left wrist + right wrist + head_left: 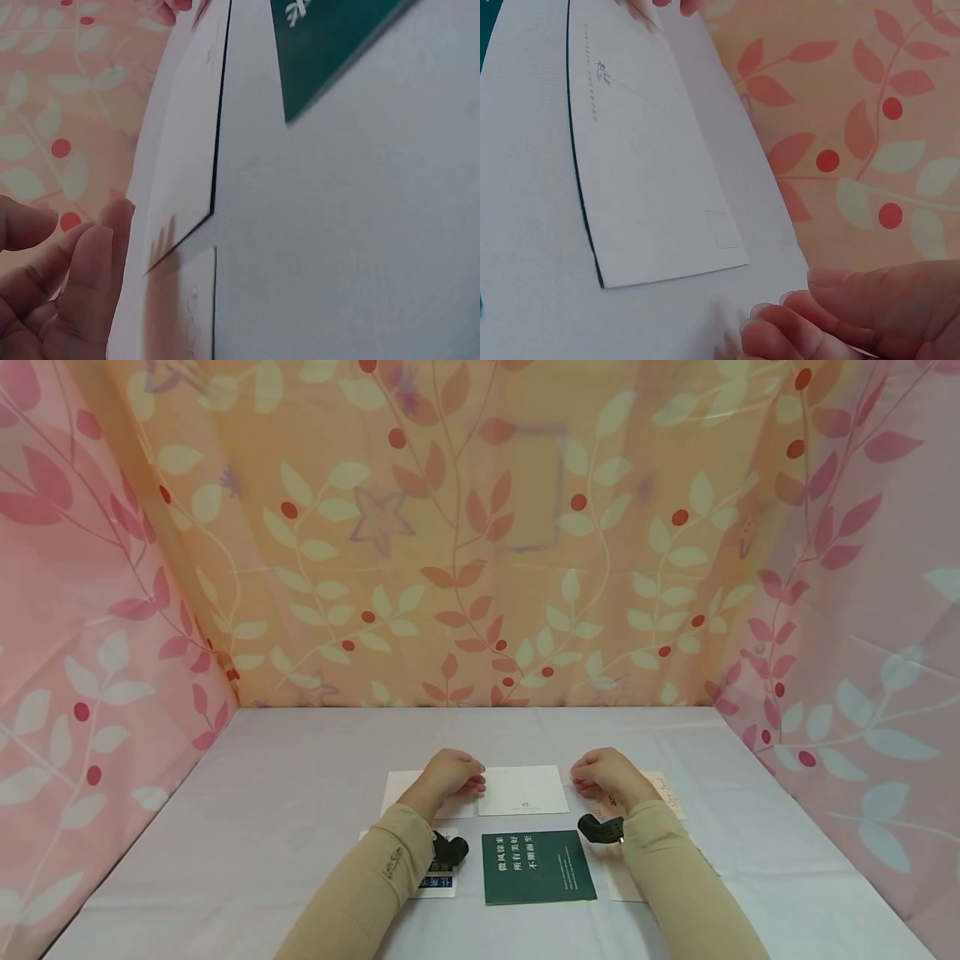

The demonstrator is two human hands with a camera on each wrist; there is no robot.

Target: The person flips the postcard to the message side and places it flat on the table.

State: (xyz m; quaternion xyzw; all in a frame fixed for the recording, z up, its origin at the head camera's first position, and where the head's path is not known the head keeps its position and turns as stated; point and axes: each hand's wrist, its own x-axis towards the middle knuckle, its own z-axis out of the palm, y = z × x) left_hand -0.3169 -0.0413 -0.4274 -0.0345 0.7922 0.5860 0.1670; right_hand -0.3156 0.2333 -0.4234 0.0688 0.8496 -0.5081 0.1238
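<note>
A white card [523, 793] with small print lies on the table between the two hands, its stamp box showing in the right wrist view. At its left end is my left hand [453, 774], fingers loosely bent with nothing between them; the left wrist view shows these fingers [90, 262] beside the card's corner. My right hand [606, 772] hovers off the card's other end, fingers loosely curled and holding nothing. Nearer to me lies a dark green card [536, 868] with white Chinese lettering.
Another white card [401, 787] lies partly under the left forearm, a peach card [667, 789] behind the right wrist. Lower down are a card with dark blue print [438, 883] and a pale card [624, 883], both partly hidden by sleeves. Patterned cloth walls [480, 568] enclose the white table [262, 793].
</note>
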